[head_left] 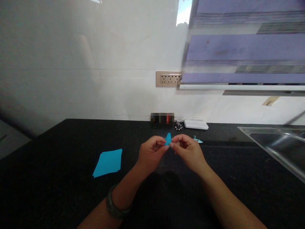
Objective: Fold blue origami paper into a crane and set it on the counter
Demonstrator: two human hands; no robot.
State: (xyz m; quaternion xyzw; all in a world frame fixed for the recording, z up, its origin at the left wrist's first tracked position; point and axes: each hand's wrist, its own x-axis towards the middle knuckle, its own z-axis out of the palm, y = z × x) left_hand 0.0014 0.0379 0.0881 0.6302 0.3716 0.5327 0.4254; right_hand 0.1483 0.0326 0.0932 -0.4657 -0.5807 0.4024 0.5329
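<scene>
A small piece of folded blue paper (168, 138), narrow and pointed at the top, is held upright above the dark counter. My left hand (153, 151) pinches its left side between thumb and fingers. From the other side my right hand (188, 151) grips the lower right edge, also thumb against fingers. The fingertips cover the paper's lower part. On the counter to the left lies a slightly fanned stack of blue paper sheets (108, 163). Behind my right hand a small light-blue folded paper piece (198, 140) is partly hidden.
Against the tiled wall stand a dark blurred box (162, 118), a beaded bracelet (178, 126) and a white case (196, 124). A steel sink (281, 143) is set into the black counter (59, 190) at right. Above are a socket panel (168, 79) and a purple blind (238, 47).
</scene>
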